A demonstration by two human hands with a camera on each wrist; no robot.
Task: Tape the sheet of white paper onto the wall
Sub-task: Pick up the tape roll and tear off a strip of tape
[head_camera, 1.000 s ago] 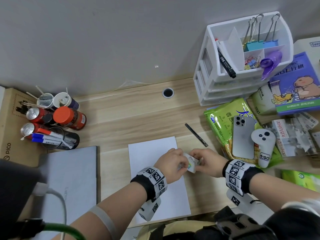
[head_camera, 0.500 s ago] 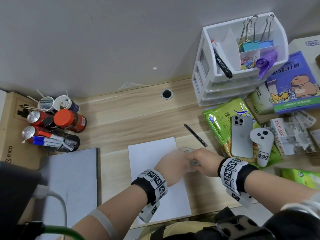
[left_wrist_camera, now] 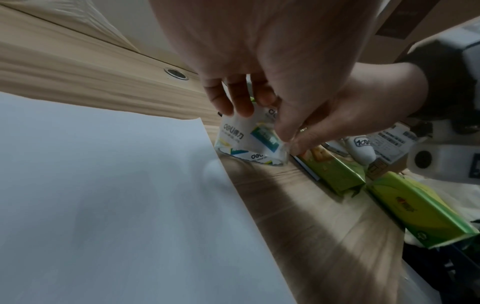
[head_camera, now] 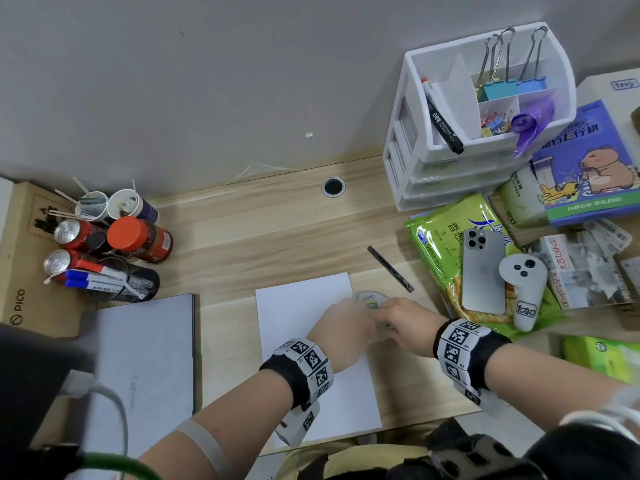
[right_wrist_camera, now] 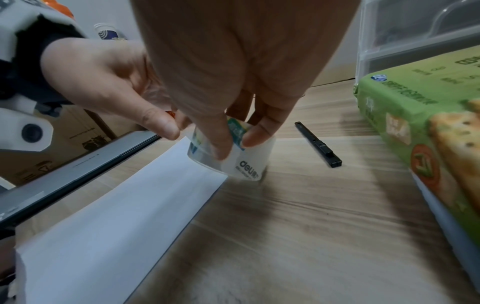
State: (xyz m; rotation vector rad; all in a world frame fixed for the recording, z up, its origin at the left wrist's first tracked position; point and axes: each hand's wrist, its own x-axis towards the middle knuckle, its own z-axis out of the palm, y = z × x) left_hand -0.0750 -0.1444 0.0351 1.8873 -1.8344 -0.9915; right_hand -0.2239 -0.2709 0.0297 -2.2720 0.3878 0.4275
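A white paper sheet (head_camera: pixel 298 317) lies flat on the wooden desk (head_camera: pixel 263 237), below the grey wall (head_camera: pixel 207 81). Both hands hold a clear tape roll (head_camera: pixel 370 299) with a white and green label just above the desk, beside the sheet's top right corner. My left hand (head_camera: pixel 358 308) pinches the roll (left_wrist_camera: pixel 246 144) from the left side. From the right, my right hand (head_camera: pixel 382 311) grips the roll (right_wrist_camera: pixel 244 164) between thumb and fingers. The hands hide most of the roll in the head view.
A black pen (head_camera: pixel 390 269) lies just beyond the hands. A closed laptop (head_camera: pixel 138 351) sits left of the sheet, with cans and cups (head_camera: pixel 114 244) behind it. On the right are a green snack pack (head_camera: pixel 440 244), a phone (head_camera: pixel 484 271), a controller (head_camera: pixel 524 289) and a white drawer organizer (head_camera: pixel 467 161).
Both hands have carried the tape roll slightly away from me toward the sheet's top right corner. The roll has turned, so its round face now shows in the head view.
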